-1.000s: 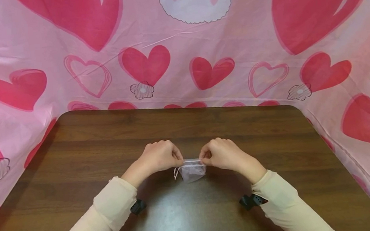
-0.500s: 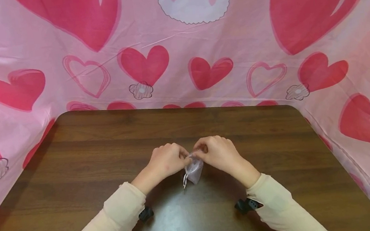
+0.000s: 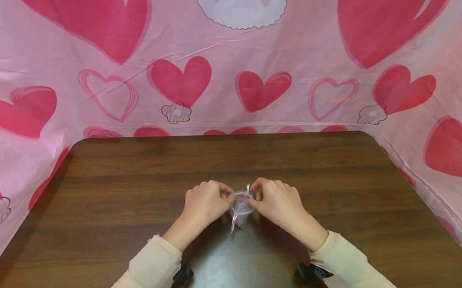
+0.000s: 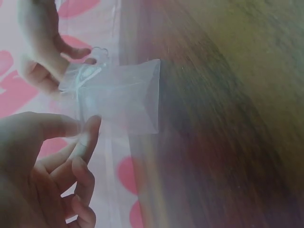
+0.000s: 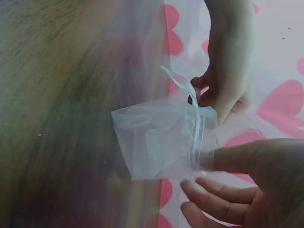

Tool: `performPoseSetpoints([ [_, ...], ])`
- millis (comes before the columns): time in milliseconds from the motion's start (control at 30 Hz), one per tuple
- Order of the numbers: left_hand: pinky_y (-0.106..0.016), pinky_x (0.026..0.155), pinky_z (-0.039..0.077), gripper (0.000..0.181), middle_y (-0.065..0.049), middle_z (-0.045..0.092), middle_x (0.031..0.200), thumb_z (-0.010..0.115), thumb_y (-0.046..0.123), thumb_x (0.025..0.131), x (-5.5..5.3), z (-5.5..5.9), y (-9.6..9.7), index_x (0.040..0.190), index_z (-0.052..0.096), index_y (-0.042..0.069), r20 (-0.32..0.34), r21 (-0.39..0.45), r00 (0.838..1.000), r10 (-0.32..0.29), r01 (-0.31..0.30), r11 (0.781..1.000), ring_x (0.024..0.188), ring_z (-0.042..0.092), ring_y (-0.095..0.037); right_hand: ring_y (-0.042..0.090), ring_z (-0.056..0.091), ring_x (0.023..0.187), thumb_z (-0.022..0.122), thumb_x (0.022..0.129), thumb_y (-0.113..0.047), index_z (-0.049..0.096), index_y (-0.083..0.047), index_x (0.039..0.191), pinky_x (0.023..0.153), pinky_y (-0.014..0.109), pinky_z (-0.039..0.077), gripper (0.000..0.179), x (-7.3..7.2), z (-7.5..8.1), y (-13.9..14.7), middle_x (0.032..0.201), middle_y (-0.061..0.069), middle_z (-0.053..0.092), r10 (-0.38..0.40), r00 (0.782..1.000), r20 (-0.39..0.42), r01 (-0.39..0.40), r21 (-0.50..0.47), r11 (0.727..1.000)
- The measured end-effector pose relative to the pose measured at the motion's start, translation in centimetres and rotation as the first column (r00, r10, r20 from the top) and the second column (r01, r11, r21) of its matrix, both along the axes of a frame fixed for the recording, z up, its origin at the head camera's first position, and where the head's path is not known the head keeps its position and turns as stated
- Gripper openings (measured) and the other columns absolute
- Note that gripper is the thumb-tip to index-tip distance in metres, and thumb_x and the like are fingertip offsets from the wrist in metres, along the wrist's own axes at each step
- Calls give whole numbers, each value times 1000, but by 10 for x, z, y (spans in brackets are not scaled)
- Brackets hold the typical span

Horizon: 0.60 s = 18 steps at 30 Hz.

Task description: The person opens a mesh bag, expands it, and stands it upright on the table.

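A small sheer white drawstring pouch (image 3: 240, 214) hangs between my two hands over the table, its mouth spread apart. My left hand (image 3: 205, 205) pinches the left side of the rim between thumb and index finger. On the other side, my right hand (image 3: 279, 201) holds the rim with its thumb at the mouth. White drawstring ends (image 3: 233, 223) dangle on the left, and a short loop sticks up by the right fingers. Pale folds show through the pouch (image 5: 147, 147) in the right wrist view; whether anything lies inside, I cannot tell.
Beneath the hands is a dark brown wooden table (image 3: 139, 168) with rounded far corners. A pink cloth (image 3: 193, 39) printed with hearts surrounds its back and sides. Both wrists carry a small black camera (image 3: 183, 275) below a cream sleeve (image 3: 144, 280).
The pouch was stretched flat between both hands, then bunched as they came together. Now the hands are slightly apart again, the mouth is spread, and a drawstring loop shows on the right.
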<state>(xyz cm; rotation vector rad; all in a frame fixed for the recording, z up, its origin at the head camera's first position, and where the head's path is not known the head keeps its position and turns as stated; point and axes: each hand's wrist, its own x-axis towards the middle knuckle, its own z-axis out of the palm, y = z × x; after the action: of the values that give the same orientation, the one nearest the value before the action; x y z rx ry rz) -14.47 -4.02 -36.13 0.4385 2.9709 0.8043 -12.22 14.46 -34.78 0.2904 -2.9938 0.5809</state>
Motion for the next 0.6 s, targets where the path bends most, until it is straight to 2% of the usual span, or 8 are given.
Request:
performPoseSetpoints([
  [200,-33,56,42,9,17,65,71,73,34,85,-1,0,-5,91,78,29,2,-16,1000,15,-15,1000,64,59,-9,8,52,54,79,83,-21,75,-18,82,49,31,41,5,-2,-5,3,65,-12,60,0,999,37,1,-11,1000],
  [400,-35,58,43,8,19,66,72,74,36,82,-4,2,-11,88,77,32,33,-33,999,15,-13,999,67,62,-10,8,55,57,79,82,-20,75,-22,80,50,32,42,5,-4,-2,7,66,-13,62,8,999,46,-7,-7,1000],
  [600,-37,60,43,4,20,65,70,74,34,80,-5,2,-13,83,77,32,49,-33,999,10,-8,999,67,61,-11,9,56,59,76,83,-22,76,-19,81,52,33,43,4,-5,0,8,68,-12,64,9,997,76,-10,8,1000],
])
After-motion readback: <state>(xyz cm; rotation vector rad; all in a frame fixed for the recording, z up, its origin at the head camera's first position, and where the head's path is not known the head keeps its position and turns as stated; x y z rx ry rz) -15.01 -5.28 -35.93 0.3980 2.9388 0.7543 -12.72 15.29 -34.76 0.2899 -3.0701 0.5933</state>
